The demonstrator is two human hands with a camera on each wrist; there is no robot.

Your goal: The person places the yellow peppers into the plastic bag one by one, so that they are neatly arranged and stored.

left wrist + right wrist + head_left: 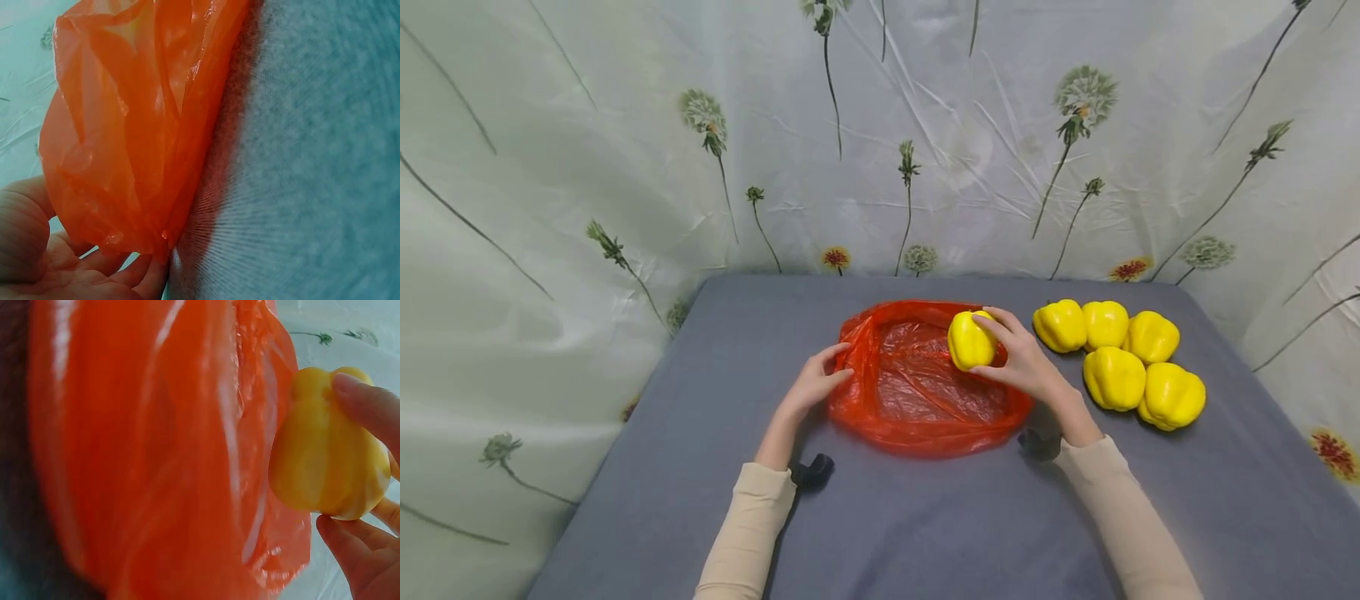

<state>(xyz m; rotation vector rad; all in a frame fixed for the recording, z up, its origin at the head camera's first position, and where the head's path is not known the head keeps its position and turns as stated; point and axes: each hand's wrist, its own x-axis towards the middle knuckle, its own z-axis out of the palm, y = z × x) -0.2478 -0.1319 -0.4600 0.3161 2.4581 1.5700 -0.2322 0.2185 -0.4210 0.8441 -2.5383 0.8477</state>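
Observation:
A red plastic bag (925, 437) lies on the table with its mouth spread wide and its crumpled inside showing. My right hand (1024, 358) holds a yellow bell pepper (970, 342) between thumb and fingers, over the right part of the bag's mouth. In the right wrist view the pepper (328, 450) is beside the red plastic (156, 456). On the other side, my left hand (814, 382) is against the bag's left edge, thumb and fingers apart. The left wrist view shows its fingers (94, 269) by the bag's lower end, partly hidden by the plastic.
Several yellow bell peppers (1115, 379) sit grouped on the table to the right of the bag. A grey cloth covers the table (925, 517). Behind it hangs a pale curtain (865, 167) with dandelion prints. A dark device (812, 473) is strapped at the left wrist.

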